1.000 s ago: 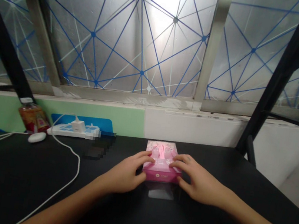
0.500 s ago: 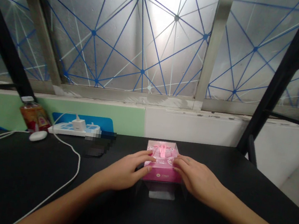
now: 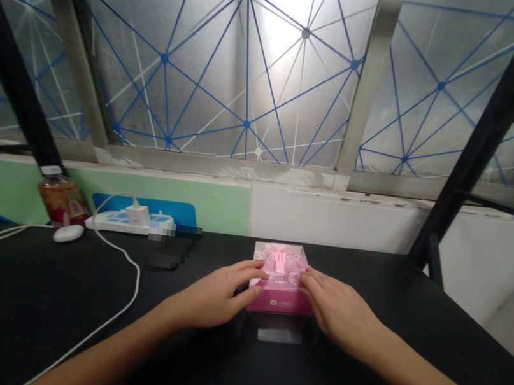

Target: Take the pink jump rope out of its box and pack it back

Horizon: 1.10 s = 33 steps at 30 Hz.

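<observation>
A small pink box (image 3: 279, 278) with a clear top sits on the black table (image 3: 26, 312), near the middle. My left hand (image 3: 215, 294) grips its left side, fingers on the top edge and thumb at the front corner. My right hand (image 3: 339, 308) holds the right side, fingers laid over the top edge. A clear flap (image 3: 280, 334) of the packaging lies on the table just in front of the box.
At the back left lie a white power strip (image 3: 129, 222) with a charger, a white cable (image 3: 119, 307) that crosses the table, a small white oval object (image 3: 69, 232) and an orange bottle (image 3: 63, 198). Black frame posts (image 3: 479, 142) rise on both sides.
My right hand's fingers have drawn in from the top of the box to its right edge. The box has barely shifted.
</observation>
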Tool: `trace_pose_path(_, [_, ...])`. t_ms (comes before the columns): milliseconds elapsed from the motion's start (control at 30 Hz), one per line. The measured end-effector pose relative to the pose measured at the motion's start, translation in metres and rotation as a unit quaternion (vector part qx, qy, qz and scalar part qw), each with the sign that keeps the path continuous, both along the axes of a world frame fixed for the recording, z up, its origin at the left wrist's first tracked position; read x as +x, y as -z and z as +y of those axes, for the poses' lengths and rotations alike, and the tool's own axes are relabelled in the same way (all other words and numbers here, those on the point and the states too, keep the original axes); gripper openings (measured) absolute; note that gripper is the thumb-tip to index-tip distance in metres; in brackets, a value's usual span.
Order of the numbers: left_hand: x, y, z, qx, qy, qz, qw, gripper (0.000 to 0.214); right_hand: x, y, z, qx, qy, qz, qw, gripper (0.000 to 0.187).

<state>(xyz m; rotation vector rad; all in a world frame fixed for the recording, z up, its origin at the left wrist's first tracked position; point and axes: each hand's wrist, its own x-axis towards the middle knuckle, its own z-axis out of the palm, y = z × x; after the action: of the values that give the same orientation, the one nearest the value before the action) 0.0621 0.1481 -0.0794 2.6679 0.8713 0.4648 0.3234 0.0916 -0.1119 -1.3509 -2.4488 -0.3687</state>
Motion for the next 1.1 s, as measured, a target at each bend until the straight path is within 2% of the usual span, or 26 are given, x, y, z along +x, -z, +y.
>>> trace_pose_path(67, [0.001,-0.001,-0.001,0.001,-0.001,0.004,1.0,0.037,-0.001,0.0,0.0,0.002,0.0,-0.002,1.0,0.033])
trace_pose_path(267, [-0.001,-0.005,-0.003,0.001,-0.001,0.014,1.0,0.038,-0.003,-0.009,-0.005,-0.002,-0.011,0.026,1.0,0.023])
trace_pose_path(467, [-0.001,-0.003,-0.001,0.004,0.002,0.017,1.0,0.037,-0.005,-0.005,-0.003,0.018,0.011,-0.039,0.999,0.024])
trace_pose_path(733, [-0.002,-0.009,-0.005,0.002,0.001,0.009,1.0,0.038,-0.01,-0.006,-0.002,0.049,-0.001,-0.053,0.997,0.021])
trace_pose_path(1000, [-0.003,-0.007,-0.005,0.001,0.007,0.003,1.0,0.039,-0.008,-0.013,-0.006,0.012,-0.001,-0.025,1.0,0.018])
trace_pose_path(1100, [-0.002,-0.004,-0.004,-0.002,0.004,0.004,1.0,0.039,-0.003,-0.018,-0.01,-0.015,-0.003,0.014,1.0,0.026])
